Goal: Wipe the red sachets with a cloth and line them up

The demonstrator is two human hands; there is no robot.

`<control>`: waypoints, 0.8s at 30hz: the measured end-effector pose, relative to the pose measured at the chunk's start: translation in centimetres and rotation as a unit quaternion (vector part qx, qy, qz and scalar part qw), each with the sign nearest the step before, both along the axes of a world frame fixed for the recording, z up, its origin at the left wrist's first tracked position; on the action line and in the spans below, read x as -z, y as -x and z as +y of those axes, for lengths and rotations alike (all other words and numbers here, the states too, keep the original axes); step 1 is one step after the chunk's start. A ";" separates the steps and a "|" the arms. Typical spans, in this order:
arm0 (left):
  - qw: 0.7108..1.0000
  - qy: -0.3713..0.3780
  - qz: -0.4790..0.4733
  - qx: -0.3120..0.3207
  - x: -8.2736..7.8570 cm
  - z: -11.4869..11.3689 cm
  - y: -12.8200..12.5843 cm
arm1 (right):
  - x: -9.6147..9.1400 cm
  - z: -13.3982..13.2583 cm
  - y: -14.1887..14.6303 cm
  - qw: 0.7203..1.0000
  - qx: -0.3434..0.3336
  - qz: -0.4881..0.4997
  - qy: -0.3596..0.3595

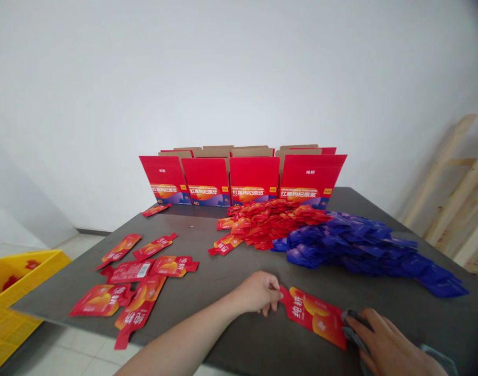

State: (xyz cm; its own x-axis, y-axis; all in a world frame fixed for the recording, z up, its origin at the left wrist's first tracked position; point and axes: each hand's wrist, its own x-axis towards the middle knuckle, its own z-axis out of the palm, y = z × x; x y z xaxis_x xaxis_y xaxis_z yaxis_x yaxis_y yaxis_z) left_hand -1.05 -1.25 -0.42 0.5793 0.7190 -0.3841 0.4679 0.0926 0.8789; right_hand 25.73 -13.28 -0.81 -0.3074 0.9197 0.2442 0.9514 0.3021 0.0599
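Observation:
A red drink pouch with orange fruit printing lies slantwise low over the dark tabletop in front of me. My left hand pinches its narrow neck end between thumb and fingers. At the pouch's far right end, my right hand is closed around a grey cloth, which touches the pouch's edge. Some of the right fingers are hidden by the cloth. Behind my hands spreads a heap of red pouches, and beside it a heap of blue pouches.
Several loose red pouches lie on the table's left side. Open red cartons stand in rows along the back of the table. A yellow crate with red items sits at lower left. Wooden slats lean at right.

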 end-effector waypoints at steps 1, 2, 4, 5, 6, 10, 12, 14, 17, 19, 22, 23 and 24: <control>1.000 0.004 -0.001 -0.002 -0.1 -0.1 0.0 | -0.4 0.3 0.7 1.000 0.007 0.003 0.006; 1.000 0.007 -0.004 -0.006 -0.3 -0.1 -0.1 | -1.0 0.7 1.9 1.000 0.013 0.006 0.012; 1.000 0.006 -0.012 -0.012 -0.6 -0.3 -0.1 | -2.0 1.5 5.0 0.999 0.015 0.016 0.023; 1.000 0.002 -0.014 -0.014 -0.8 -0.4 -0.1 | -2.5 1.9 6.8 0.999 0.015 0.014 0.037; 1.000 -0.002 -0.014 -0.016 -0.9 -0.5 0.0 | -2.9 2.3 8.4 0.998 0.011 0.006 0.055; 1.000 -0.017 -0.001 -0.015 -0.7 -0.6 0.2 | -3.3 3.3 11.6 0.998 0.017 -0.014 0.062; 1.000 -0.019 -0.002 -0.013 -0.5 -0.5 0.3 | -3.0 3.4 10.9 0.998 0.031 -0.008 0.057; 1.000 -0.017 -0.002 -0.014 -0.4 -0.5 0.3 | -2.4 3.3 9.1 0.997 0.049 -0.001 0.053; 1.000 -0.013 -0.006 -0.017 -0.4 -0.5 0.3 | -1.2 3.0 5.4 0.996 0.077 0.015 0.048; 0.999 -0.019 -0.018 -0.018 -0.4 -0.6 0.3 | -0.3 2.7 2.9 0.993 0.095 0.042 0.056; 0.997 -0.018 -0.065 -0.041 -0.4 -0.7 0.2 | 0.7 2.4 0.1 0.984 0.113 0.112 0.075; 0.994 -0.014 -0.090 -0.063 -0.5 -0.6 0.1 | 1.0 2.3 -0.5 0.981 0.116 0.135 0.077; 0.988 -0.016 -0.118 -0.094 -0.7 -0.3 0.0 | 1.2 2.4 -0.9 0.978 0.117 0.154 0.078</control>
